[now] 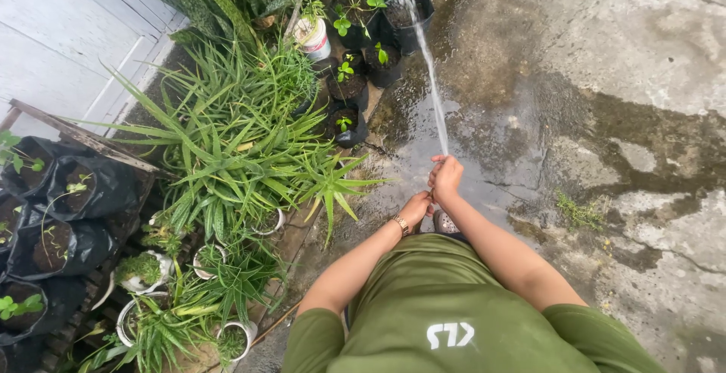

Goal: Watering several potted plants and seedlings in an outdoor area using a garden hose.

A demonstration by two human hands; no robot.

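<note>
My right hand [445, 178] is closed around the end of a hose, which is mostly hidden inside the fist. A thin jet of water [429, 71] shoots from it up and away to black grow bags with small seedlings [401, 21] at the top. My left hand [417, 208], with a gold bracelet on the wrist, sits just below and behind the right hand and touches the hose or the right wrist; its grip is hidden. I wear a green shirt.
Spiky green plants in white pots [242, 146] fill the left side. Black grow bags [68, 207] lie on a wooden rack at far left. A white panelled wall [68, 25] stands behind them. The concrete ground [605, 116] is wet and cracked.
</note>
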